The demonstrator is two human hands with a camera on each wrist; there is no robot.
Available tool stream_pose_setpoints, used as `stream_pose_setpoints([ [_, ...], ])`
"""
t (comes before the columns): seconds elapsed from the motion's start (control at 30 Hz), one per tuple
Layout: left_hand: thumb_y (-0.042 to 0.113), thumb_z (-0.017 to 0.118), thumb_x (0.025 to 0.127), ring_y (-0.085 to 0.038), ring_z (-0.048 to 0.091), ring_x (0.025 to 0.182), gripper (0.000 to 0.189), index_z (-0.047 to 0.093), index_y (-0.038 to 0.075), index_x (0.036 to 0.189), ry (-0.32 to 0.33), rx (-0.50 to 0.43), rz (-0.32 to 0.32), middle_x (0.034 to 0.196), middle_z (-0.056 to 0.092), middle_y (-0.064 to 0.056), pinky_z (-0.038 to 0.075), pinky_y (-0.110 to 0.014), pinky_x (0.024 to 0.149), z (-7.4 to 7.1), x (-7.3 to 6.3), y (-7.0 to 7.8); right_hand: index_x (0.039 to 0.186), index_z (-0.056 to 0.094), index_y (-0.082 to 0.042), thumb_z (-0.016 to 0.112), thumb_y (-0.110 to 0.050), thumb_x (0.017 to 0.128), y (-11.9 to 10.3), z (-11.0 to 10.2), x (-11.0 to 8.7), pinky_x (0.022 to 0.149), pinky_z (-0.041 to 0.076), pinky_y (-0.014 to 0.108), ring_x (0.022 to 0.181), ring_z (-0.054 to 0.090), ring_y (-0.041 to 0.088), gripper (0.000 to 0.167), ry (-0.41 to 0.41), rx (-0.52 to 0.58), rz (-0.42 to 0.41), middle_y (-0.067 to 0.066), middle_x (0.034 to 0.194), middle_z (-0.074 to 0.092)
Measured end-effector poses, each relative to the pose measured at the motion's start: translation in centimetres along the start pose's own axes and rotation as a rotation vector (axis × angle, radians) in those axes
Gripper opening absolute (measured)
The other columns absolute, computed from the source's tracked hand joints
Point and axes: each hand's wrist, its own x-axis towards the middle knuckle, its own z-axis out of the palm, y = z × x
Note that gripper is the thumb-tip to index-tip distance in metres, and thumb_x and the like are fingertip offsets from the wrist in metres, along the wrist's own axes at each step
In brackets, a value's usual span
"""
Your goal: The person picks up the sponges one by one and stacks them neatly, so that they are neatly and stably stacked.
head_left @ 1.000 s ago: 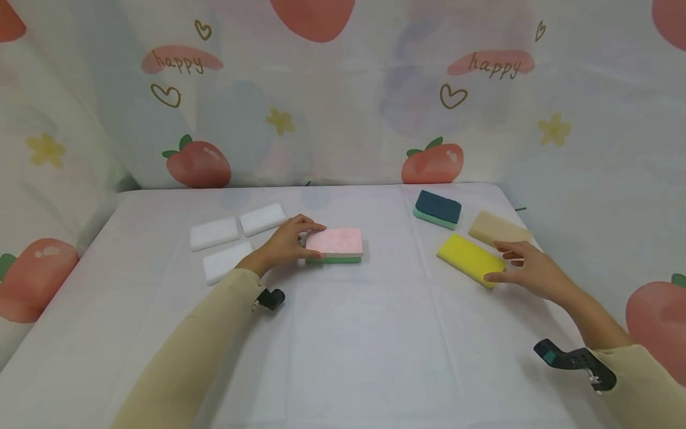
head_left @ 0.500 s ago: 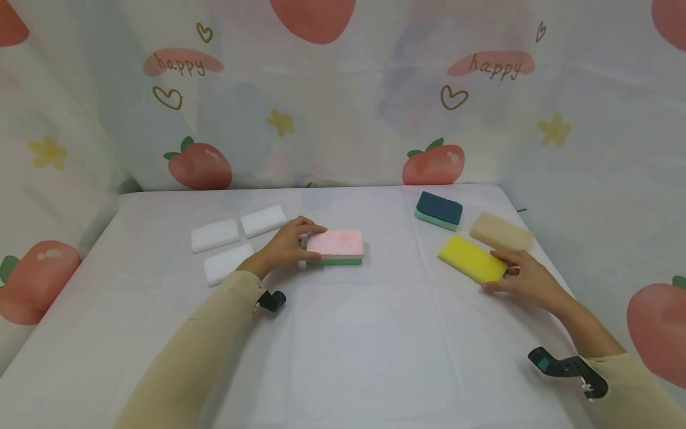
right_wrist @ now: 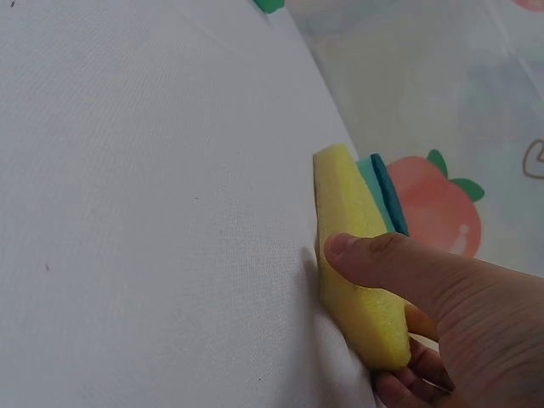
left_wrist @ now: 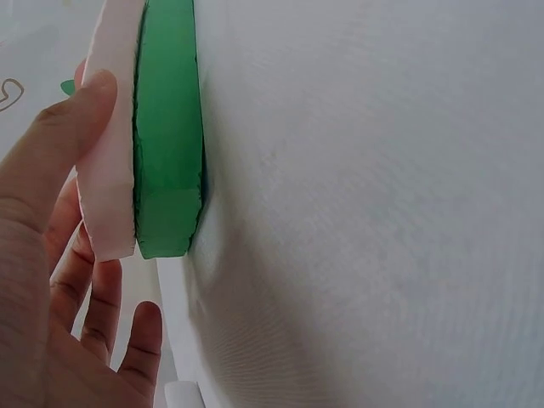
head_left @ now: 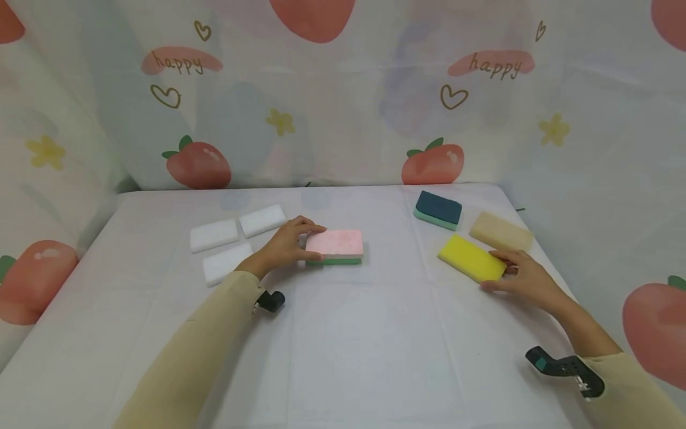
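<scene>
Near the table's middle, a pink sponge (head_left: 336,241) lies flat on a green sponge (head_left: 343,261). My left hand (head_left: 285,244) holds the pink one at its left end; in the left wrist view the thumb presses its near side, above the green layer (left_wrist: 170,136). Farther right lies a yellow sponge (head_left: 467,257). My right hand (head_left: 525,277) grips its right end, the thumb on the near long side in the right wrist view and the other fingers partly hidden behind the yellow block (right_wrist: 348,204).
Three white sponges (head_left: 214,235) lie left of my left hand. A beige sponge (head_left: 501,230) sits just behind the yellow one, and a dark blue sponge with a light green underside (head_left: 438,207) is farther back. A printed cloth (head_left: 343,119) hangs behind the white table (head_left: 354,345).
My right hand has moved slightly down and left, from hovering by the yellow sponge's end to gripping it. The left hand stays on the pink sponge.
</scene>
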Motion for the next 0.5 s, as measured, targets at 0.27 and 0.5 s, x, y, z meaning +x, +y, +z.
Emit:
stream_pose_setpoints([
  [0.27, 0.030, 0.087, 0.074, -0.026, 0.047, 0.122, 0.065, 0.063, 0.016, 0.133, -0.002, 0.002, -0.017, 0.127, 0.053, -0.006, 0.038, -0.046, 0.107, -0.06, 0.08, 0.12, 0.145, 0.038, 0.007, 0.080, -0.047, 0.078, 0.15, 0.18, 0.15, 0.099, 0.042, 0.064, 0.114, 0.045, 0.049, 0.096, 0.002, 0.004, 0.007, 0.036, 0.140, 0.032],
  [0.5, 0.031, 0.087, 0.075, -0.026, 0.046, 0.123, 0.065, 0.063, 0.016, 0.133, -0.008, -0.001, -0.024, 0.128, 0.052, -0.005, 0.038, -0.046, 0.108, -0.07, 0.12, 0.11, 0.144, 0.039, 0.008, 0.080, -0.047, 0.078, 0.30, 0.09, 0.26, 0.098, 0.042, 0.064, 0.114, 0.045, 0.050, 0.095, 0.005, -0.012, -0.007, 0.037, 0.139, 0.033],
])
